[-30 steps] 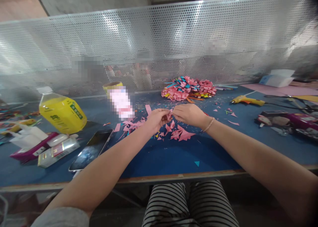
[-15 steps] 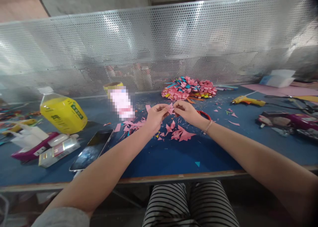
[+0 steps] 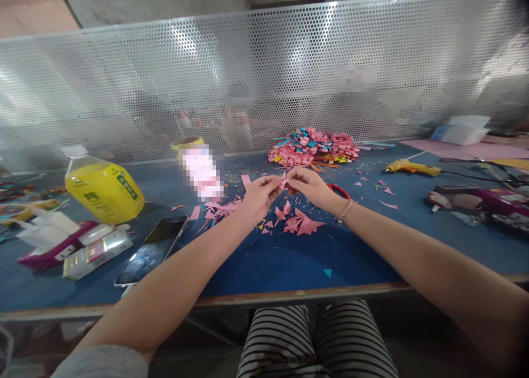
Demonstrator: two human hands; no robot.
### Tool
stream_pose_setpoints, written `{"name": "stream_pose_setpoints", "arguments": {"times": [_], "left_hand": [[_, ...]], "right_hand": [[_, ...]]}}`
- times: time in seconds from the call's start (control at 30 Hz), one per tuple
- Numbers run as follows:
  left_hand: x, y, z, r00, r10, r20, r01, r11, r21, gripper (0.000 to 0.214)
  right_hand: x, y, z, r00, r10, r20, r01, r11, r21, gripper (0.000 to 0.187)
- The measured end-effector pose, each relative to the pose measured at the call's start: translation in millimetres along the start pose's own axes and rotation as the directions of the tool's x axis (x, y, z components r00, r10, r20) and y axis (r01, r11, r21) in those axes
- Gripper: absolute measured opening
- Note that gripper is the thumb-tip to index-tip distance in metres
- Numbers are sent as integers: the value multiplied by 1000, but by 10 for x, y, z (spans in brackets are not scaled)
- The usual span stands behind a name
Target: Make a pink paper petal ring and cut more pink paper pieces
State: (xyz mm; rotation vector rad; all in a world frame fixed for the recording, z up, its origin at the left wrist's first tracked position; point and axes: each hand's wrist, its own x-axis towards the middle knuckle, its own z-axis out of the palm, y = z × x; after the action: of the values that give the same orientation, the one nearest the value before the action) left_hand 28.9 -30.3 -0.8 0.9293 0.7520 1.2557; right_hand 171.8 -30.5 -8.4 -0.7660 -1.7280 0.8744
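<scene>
As left hand and right hand pinch paper, spiky scraps, fringed bundle

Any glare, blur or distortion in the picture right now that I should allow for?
Head view throughout: bright glare streaks on the perforated metal screen; the pink paper piece between left hand and right hand looks soft; right edge smeared, top-right corner dark.

Held piece: thin pink paper, matt. Scraps look the same, matt and crisp-edged. Bench: smooth blue top, low sheen; edge strip looks like worn wood. Screen is perforated metal, bright glints. Wall: rough, dull concrete. Bottle: clear, shiny plastic. Phone: glossy glass face. Glue gun: yellow plastic. Trousers: striped cloth, matt.
</scene>
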Motion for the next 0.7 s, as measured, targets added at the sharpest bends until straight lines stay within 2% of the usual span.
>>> {"name": "stream_pose_setpoints", "arguments": {"times": [0.27, 0.47, 0.7], "left_hand": [[11, -27, -11, 998, 44, -36, -43, 998, 38, 8], [7, -32, -22, 992, 120, 33, -122, 988, 96, 16], [-29, -17, 5, 990, 134, 50, -141, 975, 171, 23]], "right_hand": [[9, 9, 18, 999, 37, -11, -37, 999, -8, 5], [24, 14, 30, 994, 89, -57, -89, 996, -3, 2], [32, 78, 16, 998, 20, -58, -25, 995, -94, 7]]}}
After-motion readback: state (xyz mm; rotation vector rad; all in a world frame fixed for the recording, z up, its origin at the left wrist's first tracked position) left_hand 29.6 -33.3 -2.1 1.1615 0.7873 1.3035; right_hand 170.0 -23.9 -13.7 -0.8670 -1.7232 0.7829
